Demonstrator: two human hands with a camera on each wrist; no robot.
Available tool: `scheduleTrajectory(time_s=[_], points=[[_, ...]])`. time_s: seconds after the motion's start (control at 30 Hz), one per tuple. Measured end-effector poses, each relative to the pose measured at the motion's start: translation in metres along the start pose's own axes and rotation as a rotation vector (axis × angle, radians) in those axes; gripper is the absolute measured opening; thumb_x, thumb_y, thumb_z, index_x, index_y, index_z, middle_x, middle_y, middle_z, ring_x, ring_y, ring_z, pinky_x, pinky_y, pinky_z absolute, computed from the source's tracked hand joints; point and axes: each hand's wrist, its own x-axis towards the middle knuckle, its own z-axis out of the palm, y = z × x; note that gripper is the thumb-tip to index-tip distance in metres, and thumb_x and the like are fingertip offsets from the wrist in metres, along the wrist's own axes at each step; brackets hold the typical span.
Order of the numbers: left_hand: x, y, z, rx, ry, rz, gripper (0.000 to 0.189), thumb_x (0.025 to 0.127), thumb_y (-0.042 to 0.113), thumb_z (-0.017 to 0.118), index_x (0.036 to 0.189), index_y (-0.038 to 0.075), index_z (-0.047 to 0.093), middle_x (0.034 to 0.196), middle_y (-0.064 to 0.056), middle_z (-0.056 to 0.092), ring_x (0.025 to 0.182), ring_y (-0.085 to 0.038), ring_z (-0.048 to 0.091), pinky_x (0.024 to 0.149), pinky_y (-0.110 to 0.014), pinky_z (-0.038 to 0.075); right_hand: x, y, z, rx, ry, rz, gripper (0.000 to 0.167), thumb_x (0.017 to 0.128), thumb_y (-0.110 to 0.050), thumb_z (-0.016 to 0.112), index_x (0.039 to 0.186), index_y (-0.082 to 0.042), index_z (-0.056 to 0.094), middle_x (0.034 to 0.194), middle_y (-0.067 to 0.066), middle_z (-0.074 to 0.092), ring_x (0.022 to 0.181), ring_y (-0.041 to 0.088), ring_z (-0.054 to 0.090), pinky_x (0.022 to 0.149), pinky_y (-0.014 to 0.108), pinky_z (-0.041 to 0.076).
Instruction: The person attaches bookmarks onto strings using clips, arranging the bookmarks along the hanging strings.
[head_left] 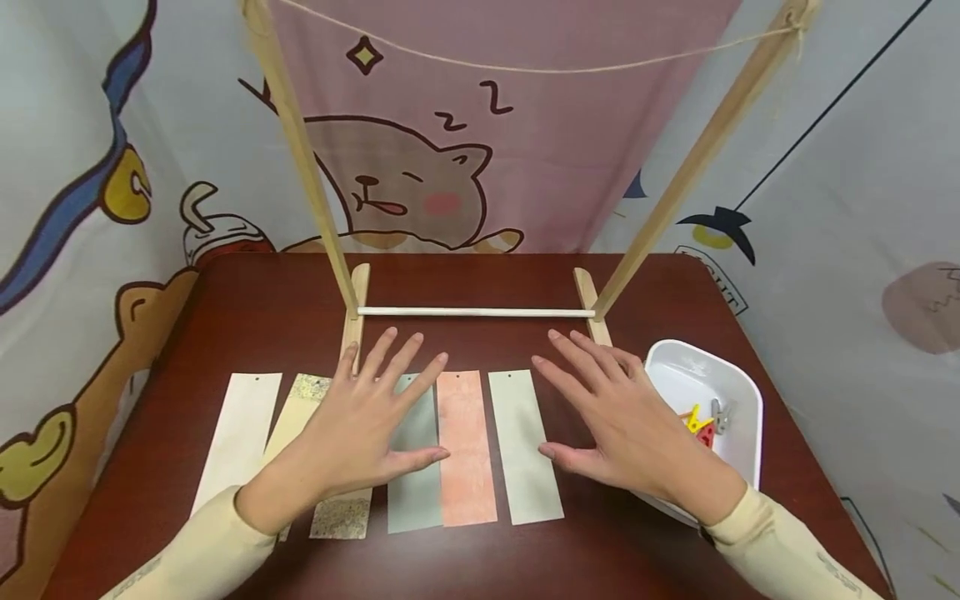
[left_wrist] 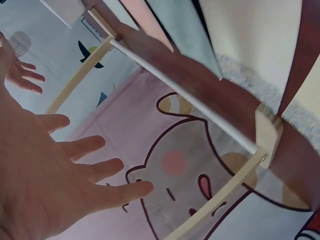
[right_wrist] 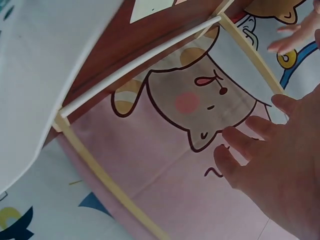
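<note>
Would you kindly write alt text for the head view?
The left hand and right hand, spread wide, hover above a dark red table bearing a row of strips; behind stands a wooden frame with a string, and a white tray of clips sits at right.

pink backdrop: "Z Z" | boxed side-cloth lettering: unclear

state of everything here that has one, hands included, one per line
left hand, fingers spread, holding nothing
right hand, fingers spread, holding nothing
string, slack, right end knotted to the frame
wooden frame, upright
strips, flat on the table
white tray, uncovered, clips inside
clips, loose in the tray
</note>
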Motion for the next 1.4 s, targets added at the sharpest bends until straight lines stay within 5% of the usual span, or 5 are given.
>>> scheduleTrajectory(time_s=[0.6,0.97,1.4], points=[[-0.014,-0.009,0.031,-0.008,-0.014,-0.054,0.105,0.090,0.087,0.058,0.166,0.015,0.048,0.164,-0.022,0.046,0.150,-0.051,0.041,0.105,-0.076,0.043,-0.039,0.016,0.002,0.047,-0.002,0.132,0.092,0.098,-0.069,0.068,0.168,-0.016,0.042,0.171,0.016,0.037,0.147,0.039,0.044,0.101,0.069,0.043],[-0.021,-0.015,0.044,-0.072,-0.123,-0.101,0.123,0.083,0.090,0.065,0.169,0.007,0.036,0.164,-0.027,0.043,0.154,-0.051,0.035,0.110,-0.076,0.039,-0.066,0.027,0.006,0.068,-0.061,0.259,0.096,0.091,-0.057,0.083,0.167,-0.015,0.043,0.166,0.019,0.043,0.132,0.045,0.056,0.095,0.073,0.047],[-0.026,-0.024,0.060,-0.073,-0.101,-0.141,0.121,0.082,0.086,0.072,0.163,-0.001,0.045,0.160,-0.027,0.047,0.151,-0.053,0.038,0.106,-0.072,0.045,-0.084,0.040,0.015,0.096,-0.120,0.361,0.097,0.093,-0.056,0.082,0.167,-0.011,0.039,0.162,0.023,0.046,0.131,0.049,0.055,0.094,0.079,0.048]])
